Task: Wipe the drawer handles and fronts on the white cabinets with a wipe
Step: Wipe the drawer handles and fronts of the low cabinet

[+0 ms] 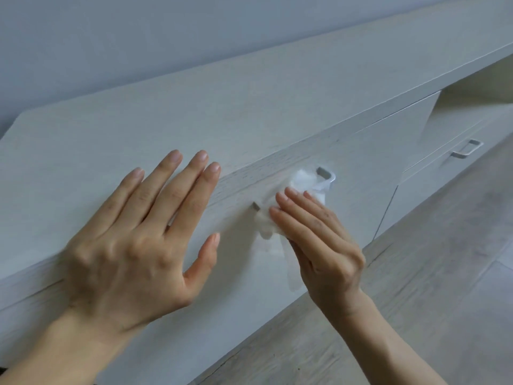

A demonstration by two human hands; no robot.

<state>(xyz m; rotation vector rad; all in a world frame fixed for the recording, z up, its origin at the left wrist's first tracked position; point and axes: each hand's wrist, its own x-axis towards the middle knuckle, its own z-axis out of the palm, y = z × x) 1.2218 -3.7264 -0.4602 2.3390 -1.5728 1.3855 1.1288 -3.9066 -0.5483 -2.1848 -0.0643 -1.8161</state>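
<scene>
Head view, looking down along a white cabinet (194, 112) with a faint wood grain; grey wall above, pale wood-look floor (430, 273) lower right.

Left hand (133, 245): flat, palm down, fingers spread and straight, lying across the cabinet's top front edge. Thumb points right, out over the drawer front (236, 262). Holds nothing.

Right hand (319, 245): fingers extended and close together, pressing a white wipe (299, 184) against the drawer front at the handle (326, 175). Wipe is bunched over the middle of the handle; it shows beyond the fingertips toward the handle's right end and also sticks out to the left and below the fingers. Right corner of the handle bare, metal visible; a short bit of the left end (256, 206) shows too. Thumb hidden behind the hand, so cannot tell whether it pinches the wipe from beneath.

A translucent strip hangs down from the wipe beside the palm; blurred, unclear what.

Second handle (466, 148) on a farther drawer to the right, well apart from both hands, untouched.
</scene>
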